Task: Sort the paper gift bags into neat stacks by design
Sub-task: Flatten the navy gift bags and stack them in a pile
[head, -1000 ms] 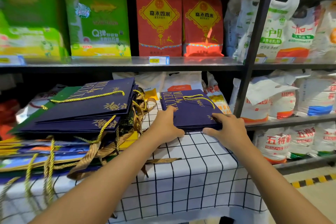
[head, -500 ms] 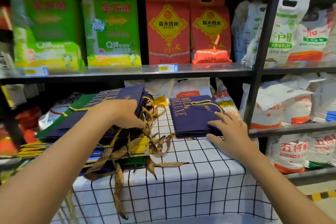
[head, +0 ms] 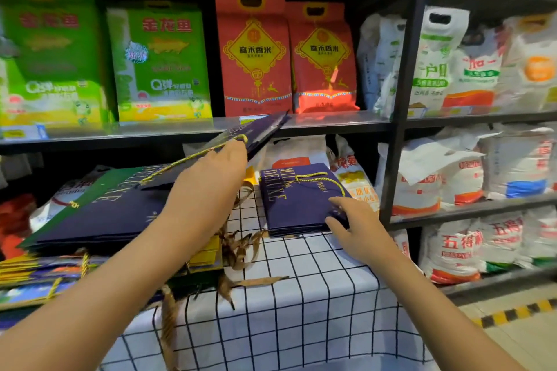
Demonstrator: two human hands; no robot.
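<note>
Left hand (head: 211, 178) grips a flat navy gift bag (head: 256, 132), lifted and tilted, long axis running lower-left to upper-right, far corner up by the shelf edge (head: 331, 125), gold cord trailing left. It's above the mixed pile (head: 99, 217) on the checked tablecloth (head: 301, 295). Right hand (head: 355, 226), fingers spread, rests flat on the near right corner of the navy stack (head: 295, 199), which lies flat with handles pointing away

Bare tablecloth (head: 316, 295) between both bag stacks (head: 301, 205)
</note>
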